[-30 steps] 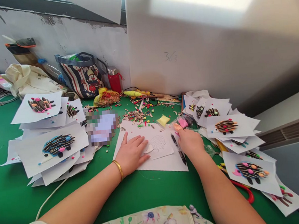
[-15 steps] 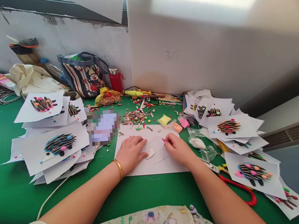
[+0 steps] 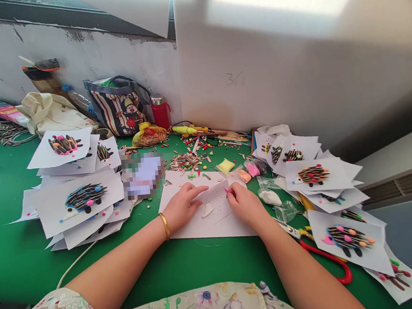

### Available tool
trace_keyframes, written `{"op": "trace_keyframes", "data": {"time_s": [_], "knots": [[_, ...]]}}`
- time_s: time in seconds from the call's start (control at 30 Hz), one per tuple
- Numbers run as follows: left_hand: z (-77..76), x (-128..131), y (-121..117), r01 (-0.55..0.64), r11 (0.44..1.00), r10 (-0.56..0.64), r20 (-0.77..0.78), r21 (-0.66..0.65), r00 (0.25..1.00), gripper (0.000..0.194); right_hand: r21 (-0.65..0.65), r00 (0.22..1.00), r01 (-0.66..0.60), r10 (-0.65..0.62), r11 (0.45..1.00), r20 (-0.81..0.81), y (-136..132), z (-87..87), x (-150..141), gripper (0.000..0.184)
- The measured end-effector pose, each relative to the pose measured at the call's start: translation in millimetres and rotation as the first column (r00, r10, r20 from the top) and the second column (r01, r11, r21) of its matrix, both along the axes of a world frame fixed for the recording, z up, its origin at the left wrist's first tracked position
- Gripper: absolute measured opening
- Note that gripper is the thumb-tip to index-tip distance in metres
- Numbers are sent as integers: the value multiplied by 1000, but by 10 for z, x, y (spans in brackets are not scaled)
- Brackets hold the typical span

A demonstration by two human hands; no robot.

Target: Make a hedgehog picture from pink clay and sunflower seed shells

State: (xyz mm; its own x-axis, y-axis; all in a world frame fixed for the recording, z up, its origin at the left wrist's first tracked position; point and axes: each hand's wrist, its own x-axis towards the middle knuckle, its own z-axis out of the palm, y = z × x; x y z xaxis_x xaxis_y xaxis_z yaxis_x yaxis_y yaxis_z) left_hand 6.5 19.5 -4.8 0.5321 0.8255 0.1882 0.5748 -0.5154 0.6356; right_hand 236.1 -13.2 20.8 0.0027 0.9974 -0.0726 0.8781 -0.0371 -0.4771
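A white sheet of paper (image 3: 194, 230) lies in front of me with a hedgehog outline (image 3: 218, 201) drawn on it. White modelling clay (image 3: 207, 210) covers the hedgehog's snout. My left hand (image 3: 182, 205) rests on the sheet's left part, index finger and thumb stretched towards the drawing and apart, holding nothing. Between the thumb and fingertips of my right hand (image 3: 244, 203) is a small pink piece (image 3: 226, 190), which looks like modelling clay. It is at the upper right of the outline, and I cannot tell whether it touches the paper.
Stacks of finished hedgehog pictures flank me, left (image 3: 87, 203) and right (image 3: 312, 176). Sunflower seeds (image 3: 185, 162) and coloured bits lie beyond the sheet, near yellow clay (image 3: 226, 166). Right of it are bagged white clay (image 3: 270, 197) and red-handled scissors (image 3: 327, 259). A blurred rectangle (image 3: 145, 176) lies left.
My left hand has shifted slightly and its index finger now points out straighter, showing more of the white clay. My right hand still pinches the pink piece. The view has moved slightly.
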Motion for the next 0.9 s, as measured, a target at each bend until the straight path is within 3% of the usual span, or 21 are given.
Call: {"op": "trace_keyframes", "data": {"time_s": [0.1, 0.37, 0.5, 0.7, 0.83, 0.9], "knots": [[43, -10, -24, -29, 1000, 29, 85, 3, 996, 40, 31, 999, 0, 2, 1000, -53, -3, -7, 21, 11], [301, -183, -213, -329, 944, 321, 158, 32, 934, 29, 111, 966, 32, -3, 993, -258, -41, -7, 71, 12], [263, -214, -429, -404, 914, 403, 141, -19, 904, 31, 139, 967, 31, 5, 990, -253, -72, 48, 70, 15], [169, -138, -690, -189, 980, 196, -125, 62, 973, 29, 151, 960, -59, 97, 987, -262, -81, 37, 50, 22], [223, -139, -659, -75, 963, 155, -306, 260, 939, 24, 82, 964, -105, 122, 991, -234, -79, -15, 24, 26], [219, -141, -601, 62, 960, 36, -339, 273, 940, 29, 66, 969, -132, 143, 989, -202, -76, -48, 10, 30]]}}
